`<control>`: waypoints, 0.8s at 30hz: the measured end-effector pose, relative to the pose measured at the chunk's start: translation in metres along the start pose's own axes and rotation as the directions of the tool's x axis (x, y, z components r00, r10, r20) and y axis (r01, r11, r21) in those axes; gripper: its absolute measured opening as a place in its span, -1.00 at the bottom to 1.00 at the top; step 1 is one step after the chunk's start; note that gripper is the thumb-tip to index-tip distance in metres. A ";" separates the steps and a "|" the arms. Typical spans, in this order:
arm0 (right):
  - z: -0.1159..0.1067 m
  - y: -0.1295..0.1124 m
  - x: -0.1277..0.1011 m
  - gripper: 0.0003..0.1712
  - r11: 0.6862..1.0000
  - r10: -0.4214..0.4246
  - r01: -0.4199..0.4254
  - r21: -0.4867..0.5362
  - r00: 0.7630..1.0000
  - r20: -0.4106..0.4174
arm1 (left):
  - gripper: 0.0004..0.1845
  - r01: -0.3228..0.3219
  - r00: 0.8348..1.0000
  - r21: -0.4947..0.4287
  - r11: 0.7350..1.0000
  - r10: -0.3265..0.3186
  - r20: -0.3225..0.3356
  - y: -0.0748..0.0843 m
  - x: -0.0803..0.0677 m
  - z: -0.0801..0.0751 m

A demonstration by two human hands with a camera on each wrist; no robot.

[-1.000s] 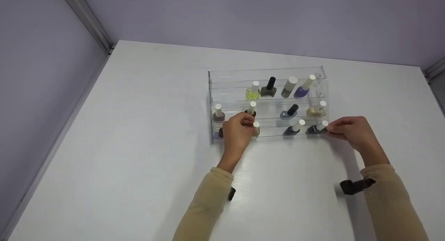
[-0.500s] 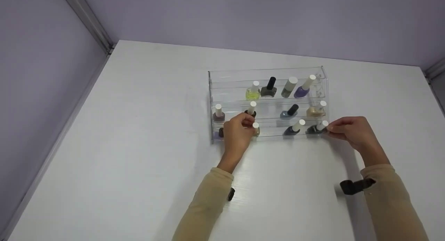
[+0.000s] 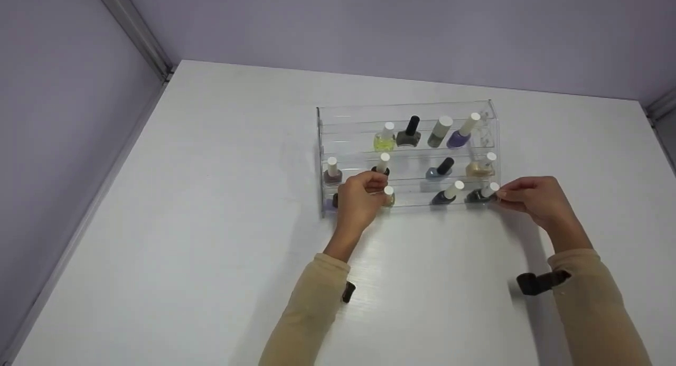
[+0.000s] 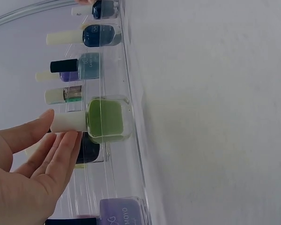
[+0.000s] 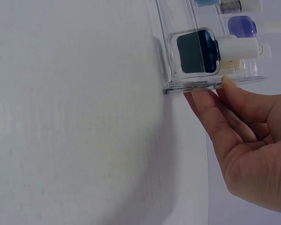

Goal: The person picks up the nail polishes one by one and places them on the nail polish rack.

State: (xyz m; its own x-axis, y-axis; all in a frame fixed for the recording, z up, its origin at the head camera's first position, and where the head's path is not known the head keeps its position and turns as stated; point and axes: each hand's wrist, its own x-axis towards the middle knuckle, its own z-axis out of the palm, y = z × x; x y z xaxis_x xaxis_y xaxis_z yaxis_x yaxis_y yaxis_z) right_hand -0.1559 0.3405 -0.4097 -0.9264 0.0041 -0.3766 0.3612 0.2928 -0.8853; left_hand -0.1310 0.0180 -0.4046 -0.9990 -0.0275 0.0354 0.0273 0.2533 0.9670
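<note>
A clear acrylic nail polish rack stands on the white table, with bottles on its stepped tiers. On the front tier, my left hand holds the white cap of a green nail polish bottle between thumb and fingers. The bottle stays upright on its tier. At the rack's right end, my right hand grips the edge of the side panel. Just inside that panel is a dark teal nail polish bottle with a white cap. My left hand partly hides the bottles at the front left.
Yellow, purple and other polishes stand on the upper tier. A light blue bottle and a beige one are on the middle tier. A lilac bottle sits at the left end. Lavender walls border the table.
The left wrist and forearm have shifted slightly left, while the fingers remain at the green bottle's cap. My right hand and the rack look the same.
</note>
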 end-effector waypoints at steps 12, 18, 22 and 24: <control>0.000 0.000 -0.001 -0.93 1.000 0.000 0.000 -0.004 1.000 -0.007 | -0.70 0.018 0.998 -0.103 0.994 -0.012 0.056 0.009 -0.002 -0.007; 0.000 0.000 0.000 -0.88 1.000 -0.003 0.003 -0.014 1.000 -0.001 | -0.68 0.018 0.997 -0.116 0.993 -0.009 0.078 0.014 -0.003 -0.015; 0.000 0.000 -0.001 -0.84 1.000 -0.007 0.007 0.011 1.000 0.007 | -0.66 0.021 0.996 -0.131 0.991 -0.009 0.088 0.017 -0.004 -0.021; 0.000 0.000 -0.001 -0.84 1.000 -0.008 0.008 0.016 1.000 0.008 | -0.67 0.021 0.996 -0.135 0.991 -0.009 0.088 0.018 -0.004 -0.024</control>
State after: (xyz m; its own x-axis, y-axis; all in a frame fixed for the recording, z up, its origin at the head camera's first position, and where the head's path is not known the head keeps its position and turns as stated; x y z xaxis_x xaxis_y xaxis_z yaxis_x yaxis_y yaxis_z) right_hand -0.1550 0.3408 -0.4098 -0.9283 -0.0054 -0.3717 0.3558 0.2771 -0.8925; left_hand -0.1255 -0.0010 -0.3816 -0.9985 0.0550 0.0048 0.0113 0.1198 0.9927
